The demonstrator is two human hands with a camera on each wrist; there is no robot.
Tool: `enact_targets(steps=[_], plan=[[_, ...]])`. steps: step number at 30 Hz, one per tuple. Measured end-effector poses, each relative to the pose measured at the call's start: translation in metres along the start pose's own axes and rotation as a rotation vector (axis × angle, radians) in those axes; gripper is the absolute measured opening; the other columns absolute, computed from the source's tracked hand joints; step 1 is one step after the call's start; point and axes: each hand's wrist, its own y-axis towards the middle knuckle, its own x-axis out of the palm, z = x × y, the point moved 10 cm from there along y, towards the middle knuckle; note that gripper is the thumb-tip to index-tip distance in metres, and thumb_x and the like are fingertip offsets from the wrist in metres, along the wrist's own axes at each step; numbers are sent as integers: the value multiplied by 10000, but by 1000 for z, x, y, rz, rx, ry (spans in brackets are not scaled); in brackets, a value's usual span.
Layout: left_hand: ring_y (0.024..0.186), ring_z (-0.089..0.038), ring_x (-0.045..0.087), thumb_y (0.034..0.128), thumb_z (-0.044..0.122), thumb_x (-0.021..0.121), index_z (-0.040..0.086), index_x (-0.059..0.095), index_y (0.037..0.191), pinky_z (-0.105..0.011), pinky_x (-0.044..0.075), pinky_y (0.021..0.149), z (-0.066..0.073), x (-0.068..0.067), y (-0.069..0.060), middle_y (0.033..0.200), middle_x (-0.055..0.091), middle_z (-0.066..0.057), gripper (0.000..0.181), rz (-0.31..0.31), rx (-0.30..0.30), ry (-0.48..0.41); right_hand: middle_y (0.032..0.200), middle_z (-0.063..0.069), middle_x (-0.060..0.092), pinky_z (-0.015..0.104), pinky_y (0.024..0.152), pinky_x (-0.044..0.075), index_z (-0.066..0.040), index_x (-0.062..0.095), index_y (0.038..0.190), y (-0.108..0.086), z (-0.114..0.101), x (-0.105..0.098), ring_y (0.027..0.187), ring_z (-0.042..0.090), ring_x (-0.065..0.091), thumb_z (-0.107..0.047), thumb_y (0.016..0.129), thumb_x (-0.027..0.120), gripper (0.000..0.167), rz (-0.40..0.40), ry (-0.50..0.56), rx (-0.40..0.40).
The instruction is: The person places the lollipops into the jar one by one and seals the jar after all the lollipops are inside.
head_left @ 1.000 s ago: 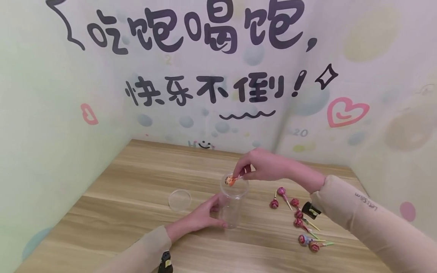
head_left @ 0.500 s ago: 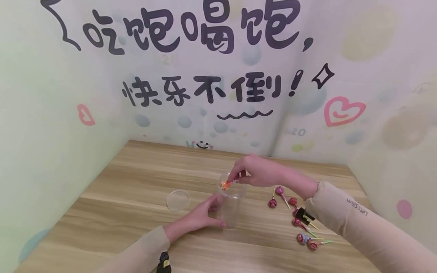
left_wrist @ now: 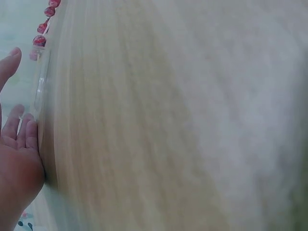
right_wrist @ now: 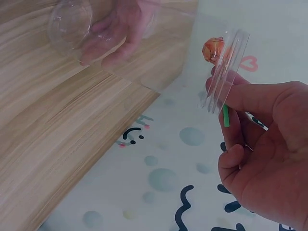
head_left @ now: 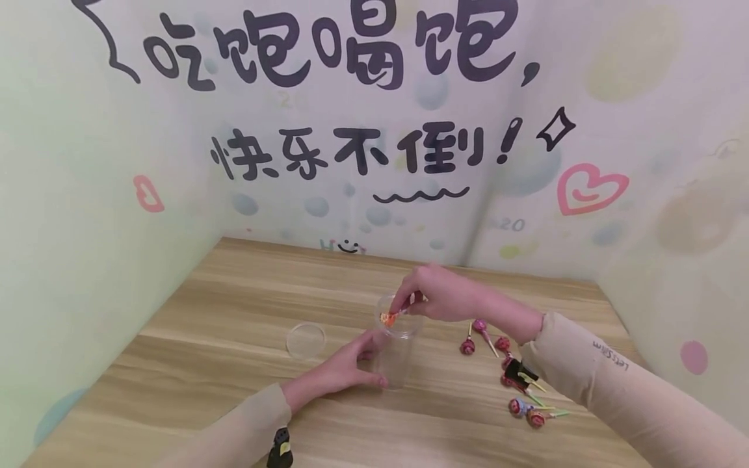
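Note:
A tall clear plastic jar point(head_left: 399, 364) stands upright and uncapped near the table's middle. My left hand point(head_left: 339, 372) holds its lower part from the left, thumb in front and fingers behind. At the mouth, my right hand point(head_left: 441, 294) pinches a lollipop in an orange wrapper point(head_left: 387, 319) by its stick, candy end pointing down. The right wrist view shows the orange candy point(right_wrist: 211, 50) just inside the rim, with a bit of green stick point(right_wrist: 226, 116) among the fingers. In the left wrist view, the left palm point(left_wrist: 19, 168) lies beside the jar point(left_wrist: 42, 79).
A round clear lid point(head_left: 305, 340) lies flat left of the jar. Several wrapped lollipops point(head_left: 515, 407) are scattered to its right, partly under the right forearm and its black wrist camera point(head_left: 519, 374). Printed walls point(head_left: 351, 221) border the wooden table point(head_left: 234, 312).
My right hand has dipped slightly and moved left, bringing the orange lollipop lower into the jar's mouth. The left hand and the jar stay where they were.

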Motion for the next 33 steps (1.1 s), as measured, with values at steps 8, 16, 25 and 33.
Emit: enact_targets(steps=[8, 16, 25, 33], plan=[[1380, -381, 455, 803, 201, 819, 65, 264, 1541, -509, 373, 1155, -1, 0, 2, 1515, 424, -198, 933, -11, -11, -7, 949, 5, 772, 169, 751, 553, -100, 776, 972, 2, -2, 1, 822, 47, 671, 66, 844, 674, 233, 2, -4, -19], [1389, -350, 450, 821, 193, 805, 80, 323, 1501, -501, 371, 1157, -2, 1, 2, 1489, 454, -164, 841, -21, -11, -3, 922, -21, 770, 171, 740, 547, -136, 776, 948, 4, -4, 3, 805, 30, 660, 24, 853, 694, 204, -14, -19, -14], [1382, -339, 464, 812, 174, 811, 72, 224, 1560, -472, 381, 1146, -2, 2, 2, 1511, 452, -168, 956, -20, 9, -2, 895, -37, 767, 172, 718, 537, -157, 778, 927, 4, -3, 5, 775, 12, 649, 22, 838, 702, 214, -18, -32, -7], [1390, -317, 457, 817, 193, 807, 91, 262, 1547, -466, 379, 1154, -2, 2, 2, 1504, 468, -137, 917, -22, 10, 3, 904, -31, 770, 175, 722, 537, -146, 778, 929, 5, -5, 7, 787, 21, 653, 20, 846, 695, 204, -15, -39, -24]])
